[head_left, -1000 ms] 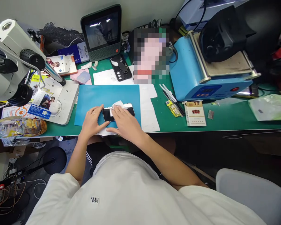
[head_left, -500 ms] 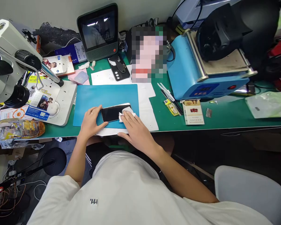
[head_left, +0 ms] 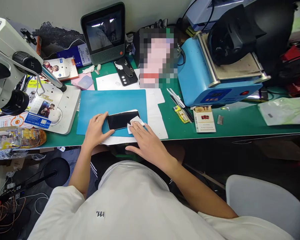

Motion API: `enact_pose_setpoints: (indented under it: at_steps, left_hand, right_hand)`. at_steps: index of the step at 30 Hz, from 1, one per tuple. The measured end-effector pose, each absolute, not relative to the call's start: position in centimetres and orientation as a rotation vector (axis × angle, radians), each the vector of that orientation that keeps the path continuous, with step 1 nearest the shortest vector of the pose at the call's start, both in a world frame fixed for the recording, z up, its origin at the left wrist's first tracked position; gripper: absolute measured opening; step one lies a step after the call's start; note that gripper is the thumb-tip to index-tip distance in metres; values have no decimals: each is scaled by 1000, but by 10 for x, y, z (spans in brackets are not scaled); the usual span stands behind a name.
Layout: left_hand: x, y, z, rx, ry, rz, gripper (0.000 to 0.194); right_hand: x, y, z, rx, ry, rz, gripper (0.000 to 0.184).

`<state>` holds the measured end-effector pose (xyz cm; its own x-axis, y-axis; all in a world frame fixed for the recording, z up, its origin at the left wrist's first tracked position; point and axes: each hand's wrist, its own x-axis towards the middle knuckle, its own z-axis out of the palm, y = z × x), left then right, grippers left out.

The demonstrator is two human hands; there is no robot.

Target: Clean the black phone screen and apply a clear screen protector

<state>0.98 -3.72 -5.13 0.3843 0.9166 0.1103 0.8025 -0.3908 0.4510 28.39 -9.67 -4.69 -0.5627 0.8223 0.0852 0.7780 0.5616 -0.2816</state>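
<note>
A black phone (head_left: pixel 121 119) lies screen up on a blue mat (head_left: pixel 107 103) at the desk's front edge. My left hand (head_left: pixel 96 131) rests at the phone's left end, with its fingers spread against the phone's edge. My right hand (head_left: pixel 146 141) lies flat with its fingers pressing a small white wipe (head_left: pixel 135 121) onto the phone's right end.
A white microscope (head_left: pixel 12 66) and its base stand at the left. At the back are a small screen (head_left: pixel 103 33) and a black phone back cover (head_left: pixel 126 71). A blue roller machine (head_left: pixel 215 80), tweezers (head_left: pixel 178 98) and a cigarette pack (head_left: pixel 203 119) sit to the right. A bagged snack (head_left: pixel 15 138) lies front left.
My right hand has slid the white wipe from the middle of the phone to its right end. The left hand has stayed at the left end.
</note>
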Motion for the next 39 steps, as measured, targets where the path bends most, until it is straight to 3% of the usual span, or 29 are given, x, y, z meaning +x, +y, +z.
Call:
enact_pose_setpoints:
  at_steps: [6, 14, 24, 31, 39]
  left_hand:
    - [11, -36, -50, 2339, 1498, 520, 77]
    - [11, -38, -49, 2311, 1524, 487, 78]
    - [12, -38, -49, 2285, 1518, 482, 77]
    - [11, -39, -50, 2286, 1529, 489, 76]
    - [11, -39, -49, 2278, 1526, 483, 77]
  right_hand:
    - [237, -87, -50, -1181, -2673, 335, 97]
    - [268, -93, -52, -1310, -2603, 340, 72]
    - [278, -58, -50, -1446, -2563, 372, 84]
    - [259, -38, -36, -1279, -2647, 368, 70]
    - [265, -49, -39, -1261, -2650, 334, 70]
